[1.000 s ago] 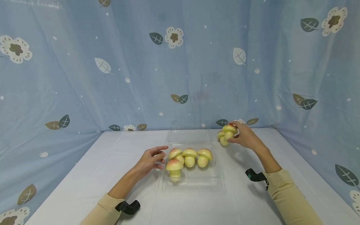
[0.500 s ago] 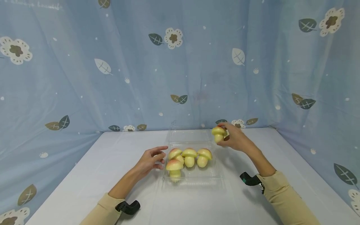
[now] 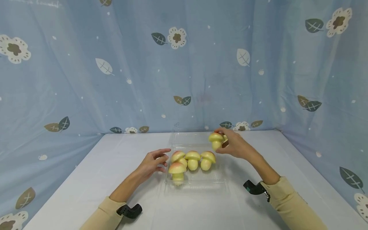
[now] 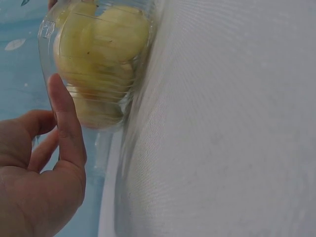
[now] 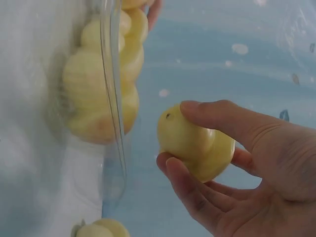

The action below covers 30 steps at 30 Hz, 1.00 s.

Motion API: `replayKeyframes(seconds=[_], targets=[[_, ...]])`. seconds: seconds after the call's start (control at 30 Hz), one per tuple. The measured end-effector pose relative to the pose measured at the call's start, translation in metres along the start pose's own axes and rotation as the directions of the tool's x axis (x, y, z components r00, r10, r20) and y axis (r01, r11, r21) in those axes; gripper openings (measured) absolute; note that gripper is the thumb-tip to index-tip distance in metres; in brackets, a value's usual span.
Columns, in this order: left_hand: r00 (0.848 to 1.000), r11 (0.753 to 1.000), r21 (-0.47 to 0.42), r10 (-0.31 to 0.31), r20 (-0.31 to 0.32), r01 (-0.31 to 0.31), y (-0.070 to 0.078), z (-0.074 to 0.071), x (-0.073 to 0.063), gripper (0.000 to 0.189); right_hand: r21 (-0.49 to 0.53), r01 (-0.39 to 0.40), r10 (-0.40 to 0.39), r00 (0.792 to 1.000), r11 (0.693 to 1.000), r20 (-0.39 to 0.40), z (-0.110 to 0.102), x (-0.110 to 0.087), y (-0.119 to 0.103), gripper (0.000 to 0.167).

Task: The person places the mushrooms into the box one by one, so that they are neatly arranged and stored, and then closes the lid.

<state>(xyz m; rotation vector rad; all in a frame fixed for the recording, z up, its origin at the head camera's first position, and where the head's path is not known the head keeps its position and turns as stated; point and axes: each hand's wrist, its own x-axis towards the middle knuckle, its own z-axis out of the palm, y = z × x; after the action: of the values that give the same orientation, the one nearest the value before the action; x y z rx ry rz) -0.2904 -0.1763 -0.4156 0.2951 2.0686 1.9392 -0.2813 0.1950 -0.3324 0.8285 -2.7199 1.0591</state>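
My right hand (image 3: 238,145) pinches a yellow toy mushroom (image 3: 216,140) by thumb and fingers, raised by the back right part of a clear plastic box (image 3: 214,176). In the right wrist view the held mushroom (image 5: 192,143) lies on its side, its stem end toward the box wall. Inside the box several mushrooms (image 3: 193,159) with pinkish caps crowd the left and middle. My left hand (image 3: 152,165) is at the box's left side, fingers loosely spread. In the left wrist view its thumb (image 4: 69,123) overlaps the clear wall, and its other fingers are partly hidden.
The box's clear lid (image 3: 191,139) lies folded back behind it. One more mushroom (image 5: 101,229) stands on the white table (image 3: 123,145) near the right hand, mostly hidden by that hand in the head view. A blue patterned curtain (image 3: 138,64) rises behind and beside the table.
The right hand has carried its mushroom leftward and slightly down, from beside another mushroom on the right to the box's back right. The left hand has stayed by the box.
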Motion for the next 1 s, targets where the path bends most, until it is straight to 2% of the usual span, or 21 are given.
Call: replayKeyframes(seconds=[0.2, 0.4, 0.63, 1.0], targets=[[1.000, 1.000, -0.001, -0.002, 0.007, 0.002, 0.003, 0.000, 0.001, 0.049, 0.046, 0.033, -0.035, 0.998, 0.998, 0.044, 0.011, -0.001, -0.009, 0.072], [1.000, 1.000, 0.008, -0.003, 0.003, 0.003, 0.001, -0.001, 0.001, 0.050, 0.093, 0.020, -0.030, 0.994, 0.995, 0.104, 0.022, 0.000, -0.019, 0.072], [1.000, 1.000, 0.004, 0.003, 0.002, -0.003, 0.001, -0.001, 0.000, 0.049, 0.092, 0.017, -0.032, 0.987, 0.996, 0.155, 0.031, -0.001, -0.032, 0.071], [1.000, 1.000, 0.000, 0.006, 0.018, -0.006, 0.003, 0.000, -0.002, 0.051, 0.142, -0.003, -0.029, 0.975, 0.990, 0.221, 0.043, -0.005, -0.035, 0.069]])
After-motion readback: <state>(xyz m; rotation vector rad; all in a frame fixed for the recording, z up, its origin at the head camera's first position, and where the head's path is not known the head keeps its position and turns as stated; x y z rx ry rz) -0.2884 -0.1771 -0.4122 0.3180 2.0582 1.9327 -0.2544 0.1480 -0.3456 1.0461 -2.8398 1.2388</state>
